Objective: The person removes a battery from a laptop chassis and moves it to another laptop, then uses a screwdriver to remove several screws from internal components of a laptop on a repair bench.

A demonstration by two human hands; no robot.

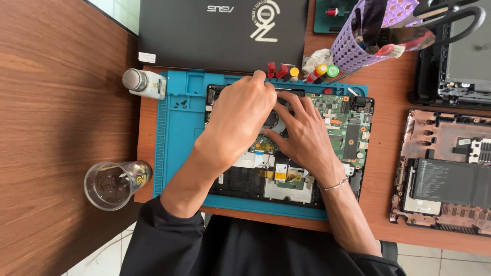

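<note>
Left hand: the left hand (pixel 240 115) lies palm-down over the upper left part of the opened black laptop base with its bare green circuit board (pixel 340 120); fingers are bent and pressed down near the far edge. Whether they pinch anything I cannot tell, as the back of the hand hides the tips.
Right hand: the right hand (pixel 304 133), a thin silver bracelet at its wrist, rests with fingers spread, the tips touching the dark round fan housing (pixel 273 121) that sits between the two hands. It holds nothing that shows.
Where the board lies: under both hands, on a blue silicone work mat (pixel 179 128) on the brown desk.
Handling, as a judgement: the board looks thin, stiff and fragile, with small parts and flat ribbon cables just below the right palm; best held by its bare edges or the plastic frame, not by components. The fan looks light, and its thin wire could tear if pulled.
Beyond the left hand: a small white bottle with a metal cap (pixel 144 83) and a closed black laptop (pixel 220 33).
Beyond the right hand: screwdrivers with red, yellow and green handles (pixel 302 72) and a purple perforated plastic basket (pixel 365 36).
Near the left elbow: a clear drinking glass (pixel 113 184).
Right of the right forearm: a copper-coloured laptop bottom shell (pixel 445 168), well apart.
</note>
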